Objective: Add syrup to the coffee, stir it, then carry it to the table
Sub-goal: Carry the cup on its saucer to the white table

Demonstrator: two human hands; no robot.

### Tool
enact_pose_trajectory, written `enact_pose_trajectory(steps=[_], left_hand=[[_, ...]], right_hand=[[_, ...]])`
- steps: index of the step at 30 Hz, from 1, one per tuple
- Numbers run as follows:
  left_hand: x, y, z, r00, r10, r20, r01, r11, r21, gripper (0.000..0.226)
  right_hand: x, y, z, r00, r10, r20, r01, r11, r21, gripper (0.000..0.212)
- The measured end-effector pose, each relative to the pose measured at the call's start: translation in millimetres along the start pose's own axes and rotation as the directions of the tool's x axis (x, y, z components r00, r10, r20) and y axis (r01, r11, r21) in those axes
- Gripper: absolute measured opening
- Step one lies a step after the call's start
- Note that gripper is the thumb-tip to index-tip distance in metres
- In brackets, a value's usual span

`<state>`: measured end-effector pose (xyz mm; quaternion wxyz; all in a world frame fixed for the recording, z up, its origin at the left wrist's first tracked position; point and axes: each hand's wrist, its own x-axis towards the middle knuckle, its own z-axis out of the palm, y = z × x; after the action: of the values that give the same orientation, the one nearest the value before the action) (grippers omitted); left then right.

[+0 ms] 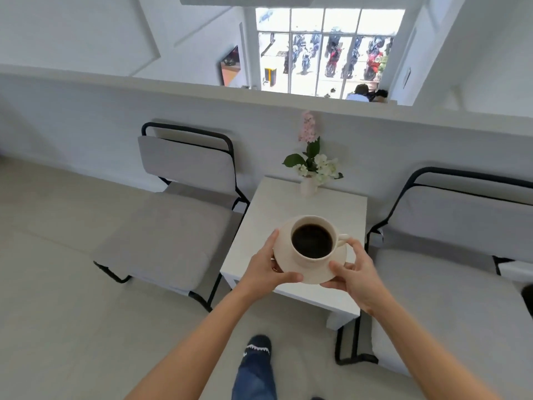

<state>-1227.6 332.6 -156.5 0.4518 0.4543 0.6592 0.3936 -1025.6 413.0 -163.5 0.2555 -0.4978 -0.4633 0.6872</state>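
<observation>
Left hand (266, 269) & right hand (356, 271) both grasp the round cream saucer (310, 272) by its near rim, w/ cream ceramic cup (313, 241) of black coffee (312, 241) on it, over the near half of the small white square tabletop (259, 226). Small white vase of pink-white flowers (310, 174) at far edge. Grey black-framed chairs either side; pale floor.

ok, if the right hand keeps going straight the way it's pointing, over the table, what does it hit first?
Probably nothing soon. The right hand, gripping the saucer under the coffee cup, points up-frame over bare table. The flower vase at the far edge comes first, though height is unclear.
</observation>
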Motion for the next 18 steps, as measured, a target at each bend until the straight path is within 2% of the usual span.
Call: enact_pose_trajectory(steps=[3, 6, 18], left_hand=[[47.7, -17.1, -14.0, 0.997, 0.054, 0.063, -0.054, 0.999, -0.006, 0.093], [97.1, -31.4, -26.5, 0.991, 0.075, 0.111, -0.071, 0.997, -0.031, 0.098], [239.1, -130.5, -13.6, 0.974, -0.053, 0.22, 0.055, 0.998, -0.004, 0.097]], right_hand=[[41.0, 2.3, 8.2, 0.998, 0.012, -0.057, -0.012, 1.0, 0.001, 0.059], [82.7, 4.2, 12.0, 0.994, 0.033, -0.108, -0.03, 0.999, 0.023, 0.062], [223.1, 73.6, 3.1, 0.977, 0.131, -0.171, -0.136, 0.99, -0.021, 0.065]])
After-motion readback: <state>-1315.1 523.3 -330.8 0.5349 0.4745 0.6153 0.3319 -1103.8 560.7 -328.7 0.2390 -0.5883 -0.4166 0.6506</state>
